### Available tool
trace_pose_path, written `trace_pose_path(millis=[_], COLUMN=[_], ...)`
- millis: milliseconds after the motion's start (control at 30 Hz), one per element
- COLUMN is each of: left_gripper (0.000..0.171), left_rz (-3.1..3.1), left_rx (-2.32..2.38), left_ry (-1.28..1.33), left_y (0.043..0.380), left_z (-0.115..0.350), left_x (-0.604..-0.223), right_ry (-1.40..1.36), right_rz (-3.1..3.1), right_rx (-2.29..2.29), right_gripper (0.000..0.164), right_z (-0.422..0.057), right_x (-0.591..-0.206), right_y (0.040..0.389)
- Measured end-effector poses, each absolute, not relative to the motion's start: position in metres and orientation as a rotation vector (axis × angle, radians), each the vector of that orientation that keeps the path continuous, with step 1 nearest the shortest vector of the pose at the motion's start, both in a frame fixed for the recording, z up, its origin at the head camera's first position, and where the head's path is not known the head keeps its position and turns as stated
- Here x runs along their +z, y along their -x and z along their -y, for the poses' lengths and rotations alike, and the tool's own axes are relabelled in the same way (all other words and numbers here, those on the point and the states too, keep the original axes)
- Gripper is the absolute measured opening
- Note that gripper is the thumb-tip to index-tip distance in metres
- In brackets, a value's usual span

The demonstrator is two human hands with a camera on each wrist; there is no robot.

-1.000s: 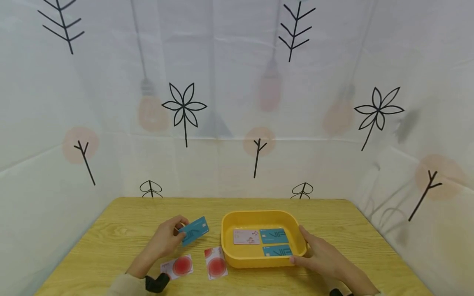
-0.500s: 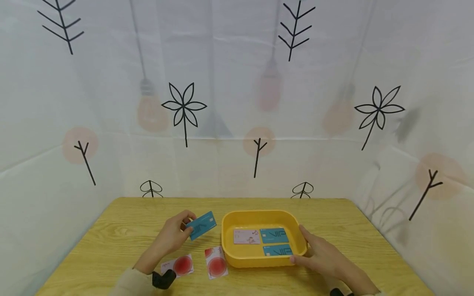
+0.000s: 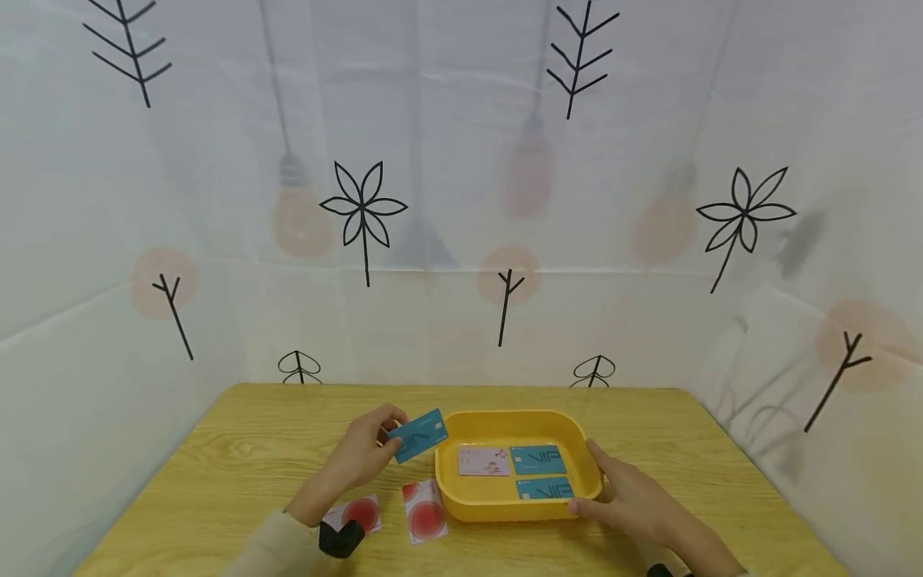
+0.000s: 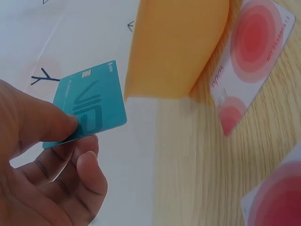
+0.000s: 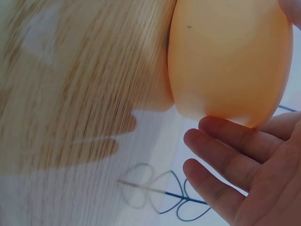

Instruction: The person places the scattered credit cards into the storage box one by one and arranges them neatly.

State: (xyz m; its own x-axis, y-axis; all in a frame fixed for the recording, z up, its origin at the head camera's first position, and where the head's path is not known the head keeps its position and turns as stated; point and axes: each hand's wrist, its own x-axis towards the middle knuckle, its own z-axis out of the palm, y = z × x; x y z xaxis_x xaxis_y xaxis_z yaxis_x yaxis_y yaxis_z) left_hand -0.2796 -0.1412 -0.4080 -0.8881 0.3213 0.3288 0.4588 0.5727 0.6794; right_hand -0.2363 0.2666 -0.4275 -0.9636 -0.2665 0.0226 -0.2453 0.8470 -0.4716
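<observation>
Left hand (image 3: 366, 449) pinched blue card (image 3: 423, 435) just left of yellow tray (image 3: 505, 511), long axis slanting up rightward toward it; right hand (image 3: 633, 497), fingers extended, touched tray's right end, farther from card

In the head view, a pale, creased sheet (image 3: 433, 344) rose behind the table (image 3: 288, 433) and along its sides, from nine o'clock through twelve to three. It bore black line flowers (image 3: 362, 207) at ten and between two and three, a sprig (image 3: 579, 60) at one, and a pink disc (image 3: 883, 336) near three. The table, yellow and wood-grained, spread at six under soft light.
</observation>
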Motion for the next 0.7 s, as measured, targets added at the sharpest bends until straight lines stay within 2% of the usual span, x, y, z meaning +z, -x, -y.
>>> trace_pose_path(millis=[700], left_gripper=[0.02], left_rz=[2.646], left_rx=[-1.151], left_ry=[0.957], left_y=[0.287], left_z=[0.103], left_x=[-0.406], right_ry=[0.426], right_rz=[-2.976], right_rx=[-0.748], right_gripper=[0.103], right_z=[-0.269], right_x=[-0.431], right_y=[0.238])
